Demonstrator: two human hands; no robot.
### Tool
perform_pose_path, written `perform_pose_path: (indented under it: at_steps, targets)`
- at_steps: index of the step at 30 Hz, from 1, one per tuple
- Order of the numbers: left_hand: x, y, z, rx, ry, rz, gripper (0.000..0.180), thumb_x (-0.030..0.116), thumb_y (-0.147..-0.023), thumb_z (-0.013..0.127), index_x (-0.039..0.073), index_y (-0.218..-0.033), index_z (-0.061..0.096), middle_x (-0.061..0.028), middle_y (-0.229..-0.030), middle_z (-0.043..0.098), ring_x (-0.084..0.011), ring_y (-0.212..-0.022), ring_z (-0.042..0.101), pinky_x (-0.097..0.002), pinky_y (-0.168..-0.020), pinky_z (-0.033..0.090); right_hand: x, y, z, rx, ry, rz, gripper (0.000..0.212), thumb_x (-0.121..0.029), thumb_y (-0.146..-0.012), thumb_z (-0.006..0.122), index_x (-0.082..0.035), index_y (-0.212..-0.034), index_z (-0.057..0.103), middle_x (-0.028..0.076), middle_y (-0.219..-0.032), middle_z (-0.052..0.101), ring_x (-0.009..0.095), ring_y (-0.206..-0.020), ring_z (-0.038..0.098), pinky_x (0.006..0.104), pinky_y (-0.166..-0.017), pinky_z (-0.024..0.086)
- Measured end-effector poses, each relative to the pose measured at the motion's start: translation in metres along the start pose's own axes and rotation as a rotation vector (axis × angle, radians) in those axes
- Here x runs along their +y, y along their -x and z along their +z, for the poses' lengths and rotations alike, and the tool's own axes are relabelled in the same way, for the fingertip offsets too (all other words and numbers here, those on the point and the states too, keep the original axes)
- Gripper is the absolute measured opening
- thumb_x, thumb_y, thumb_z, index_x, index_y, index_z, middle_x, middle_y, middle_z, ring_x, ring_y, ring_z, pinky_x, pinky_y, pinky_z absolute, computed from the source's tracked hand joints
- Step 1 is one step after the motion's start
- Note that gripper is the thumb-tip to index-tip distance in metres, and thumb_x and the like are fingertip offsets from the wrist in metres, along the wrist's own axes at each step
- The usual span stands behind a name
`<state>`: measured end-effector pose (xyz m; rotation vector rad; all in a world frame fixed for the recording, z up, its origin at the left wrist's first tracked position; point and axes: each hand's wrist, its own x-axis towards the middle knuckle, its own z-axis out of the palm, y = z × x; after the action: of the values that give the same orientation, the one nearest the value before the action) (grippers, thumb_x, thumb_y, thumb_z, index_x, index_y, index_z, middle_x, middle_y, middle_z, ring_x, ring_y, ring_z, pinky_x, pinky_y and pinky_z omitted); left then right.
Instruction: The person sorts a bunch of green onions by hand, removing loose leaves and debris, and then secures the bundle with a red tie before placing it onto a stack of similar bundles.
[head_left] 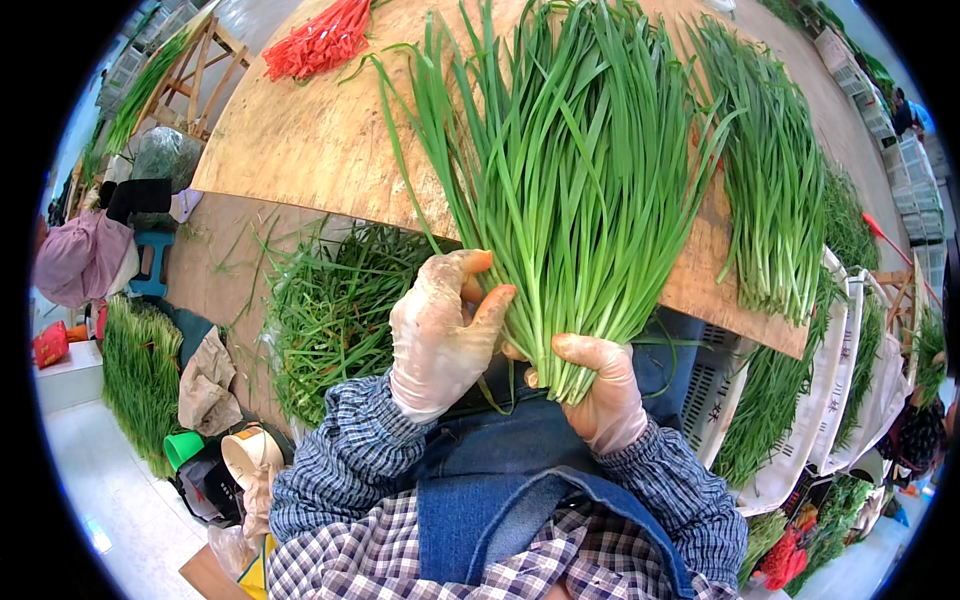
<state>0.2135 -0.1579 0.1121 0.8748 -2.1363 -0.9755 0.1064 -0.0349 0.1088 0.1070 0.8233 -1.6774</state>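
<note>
The right hand (603, 390) is closed around the pale stems of the large green bunch (590, 180), probably to keep the ends together while the counter (330, 150) supports the leaves. The left hand (445, 335) sits beside the stems, thumb and forefinger parted. Stems overhang the near edge, seemingly leaving grip room; bare wood opens leftward, below the red ties (325, 40), while 1 more bunch (775, 190) crowds the right edge.

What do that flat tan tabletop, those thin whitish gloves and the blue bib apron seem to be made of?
The flat tan tabletop looks like plywood: matte, stained, with wood grain. The thin whitish gloves seem latex or vinyl, being wrinkled and slightly see-through. The blue bib apron looks like matte denim, with a paler underside.
</note>
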Motion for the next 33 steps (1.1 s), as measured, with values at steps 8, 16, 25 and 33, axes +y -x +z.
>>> perform_pose_path:
  at_steps: [8,16,25,33]
  targets:
    - [-0.005,0.002,0.009,0.009,0.003,-0.077,0.012,0.004,-0.080,0.064,-0.002,-0.089,0.059,-0.0023,-0.060,0.054,-0.0077,-0.052,0.049,-0.0222,-0.048,0.041,0.000,0.000,0.000,0.033,0.071,0.011,0.049,-0.007,-0.074,0.058,0.011,-0.117,0.046,0.023,-0.105,0.060,0.033,-0.087,0.064,0.0330,-0.061,0.057]
    - [-0.026,-0.044,-0.024,0.379,-0.153,-0.008,0.010,0.011,-0.087,0.058,0.003,-0.086,0.062,-0.0007,-0.060,0.055,-0.0060,-0.047,0.043,-0.0216,-0.042,0.035,-0.001,-0.001,-0.002,-0.015,0.007,0.039,0.049,-0.005,-0.076,0.056,0.012,-0.120,0.042,0.026,-0.109,0.057,0.036,-0.092,0.062,0.0357,-0.062,0.058]
    - [-0.053,-0.028,-0.087,0.485,-0.329,0.042,0.003,-0.001,-0.082,0.062,0.001,-0.084,0.062,-0.0008,-0.067,0.057,-0.0073,-0.054,0.046,-0.0225,-0.048,0.040,-0.003,0.000,-0.002,-0.017,0.019,0.033,0.050,-0.004,-0.077,0.056,0.012,-0.121,0.041,0.026,-0.111,0.056,0.037,-0.093,0.062,0.0363,-0.062,0.059]
    - [0.003,-0.028,-0.036,-0.071,-0.086,0.183,0.029,-0.001,-0.076,0.064,0.004,-0.105,0.063,-0.0063,-0.083,0.056,-0.0154,-0.071,0.055,-0.0270,-0.062,0.045,-0.001,0.000,0.001,-0.003,0.063,0.017,0.049,-0.006,-0.075,0.058,0.011,-0.120,0.044,0.026,-0.108,0.058,0.035,-0.091,0.063,0.0356,-0.063,0.058]
